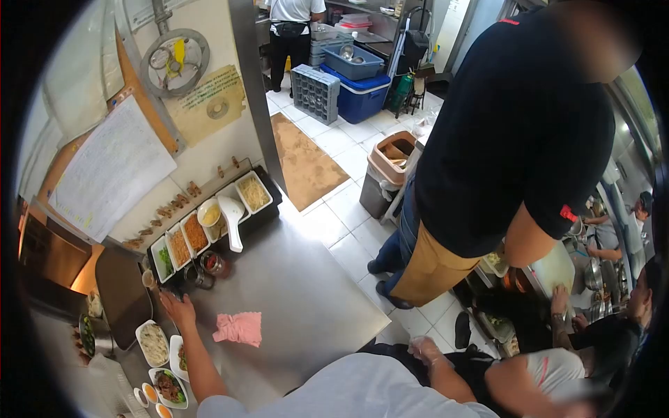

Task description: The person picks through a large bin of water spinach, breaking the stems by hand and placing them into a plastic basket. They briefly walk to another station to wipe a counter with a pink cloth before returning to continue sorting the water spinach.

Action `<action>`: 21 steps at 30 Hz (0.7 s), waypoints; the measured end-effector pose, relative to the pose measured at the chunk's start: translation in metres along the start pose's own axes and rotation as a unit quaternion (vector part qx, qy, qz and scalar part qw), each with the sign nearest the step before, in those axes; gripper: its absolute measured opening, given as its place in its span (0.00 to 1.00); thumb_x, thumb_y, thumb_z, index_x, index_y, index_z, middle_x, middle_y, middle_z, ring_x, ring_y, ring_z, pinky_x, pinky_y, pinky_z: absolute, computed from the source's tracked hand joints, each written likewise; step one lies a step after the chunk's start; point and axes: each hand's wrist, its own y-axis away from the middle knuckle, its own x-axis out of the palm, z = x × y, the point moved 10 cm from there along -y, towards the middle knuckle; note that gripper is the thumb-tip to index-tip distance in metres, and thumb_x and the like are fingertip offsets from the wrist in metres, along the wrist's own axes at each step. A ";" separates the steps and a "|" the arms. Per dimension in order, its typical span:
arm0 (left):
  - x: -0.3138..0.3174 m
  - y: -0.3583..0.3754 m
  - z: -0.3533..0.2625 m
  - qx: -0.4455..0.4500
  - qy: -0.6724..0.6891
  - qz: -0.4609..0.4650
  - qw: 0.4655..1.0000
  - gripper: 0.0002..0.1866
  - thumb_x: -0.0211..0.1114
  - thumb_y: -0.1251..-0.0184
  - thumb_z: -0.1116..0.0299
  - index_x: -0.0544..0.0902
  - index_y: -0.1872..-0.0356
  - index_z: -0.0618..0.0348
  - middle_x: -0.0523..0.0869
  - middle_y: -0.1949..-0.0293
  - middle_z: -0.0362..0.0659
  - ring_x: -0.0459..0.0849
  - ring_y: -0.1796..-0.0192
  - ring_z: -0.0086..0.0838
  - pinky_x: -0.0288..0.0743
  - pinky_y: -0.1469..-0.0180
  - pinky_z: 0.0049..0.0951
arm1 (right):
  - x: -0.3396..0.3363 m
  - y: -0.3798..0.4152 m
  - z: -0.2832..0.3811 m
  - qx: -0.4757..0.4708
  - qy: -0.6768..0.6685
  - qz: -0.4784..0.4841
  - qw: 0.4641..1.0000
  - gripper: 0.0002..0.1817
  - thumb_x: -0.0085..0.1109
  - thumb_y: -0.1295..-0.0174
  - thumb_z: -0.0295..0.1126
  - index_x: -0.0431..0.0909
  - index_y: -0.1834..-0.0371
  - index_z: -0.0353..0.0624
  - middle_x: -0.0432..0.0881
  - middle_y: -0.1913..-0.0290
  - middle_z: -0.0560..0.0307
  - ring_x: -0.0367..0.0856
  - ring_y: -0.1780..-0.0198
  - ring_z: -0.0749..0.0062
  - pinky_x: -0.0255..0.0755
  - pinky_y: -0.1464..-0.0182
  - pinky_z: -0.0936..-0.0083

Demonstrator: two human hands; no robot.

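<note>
My left hand [179, 311] is over the left side of the steel table [306, 292], fingers stretched out and apart, holding nothing. Its fingertips are close to a small cup [148, 279] and the near edge of the topping rack. Two small jars, one with red contents [213, 264], stand just beyond it. A crumpled pink cloth [238, 329] lies to its right. Beside my forearm are bowls of noodles [152, 343] and of meat with greens [169, 387]. My right hand [424, 347], in a clear plastic glove, hangs low beside my body; its fingers are bunched and unclear.
White trays of shredded toppings [195, 233] line the wall, with a white ladle [231, 219] across them. Egg halves [150, 393] sit at the lower left. A person in a black shirt [516, 125] and tan apron stands close at the right. A bin [387, 160] is beyond the table.
</note>
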 end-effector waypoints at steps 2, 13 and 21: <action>0.016 -0.003 0.000 0.056 -0.027 0.034 0.998 0.36 0.61 0.39 0.63 0.58 0.34 0.70 0.56 0.31 0.60 0.53 0.28 0.48 0.49 0.29 0.42 | -0.001 -0.044 0.010 -0.014 -0.048 0.006 0.999 0.09 0.54 0.44 0.38 0.74 0.77 0.46 0.75 0.78 0.61 0.68 0.83 0.80 0.60 0.83 0.82; 0.031 -0.009 0.011 -0.010 0.010 0.068 0.998 0.35 0.60 0.40 0.68 0.57 0.35 0.75 0.52 0.32 0.67 0.50 0.28 0.51 0.45 0.27 0.39 | -0.040 -0.124 -0.035 0.022 0.116 0.107 0.987 0.14 0.54 0.46 0.36 0.73 0.86 0.45 0.73 0.84 0.61 0.67 0.86 0.74 0.58 0.84 0.74; 0.046 -0.014 0.024 -0.053 -0.008 0.065 0.996 0.35 0.57 0.40 0.68 0.54 0.36 0.78 0.49 0.31 0.66 0.47 0.27 0.50 0.44 0.27 0.40 | -0.135 -0.132 -0.119 0.074 0.001 0.067 0.995 0.11 0.54 0.43 0.37 0.76 0.76 0.41 0.75 0.82 0.59 0.73 0.83 0.73 0.66 0.81 0.75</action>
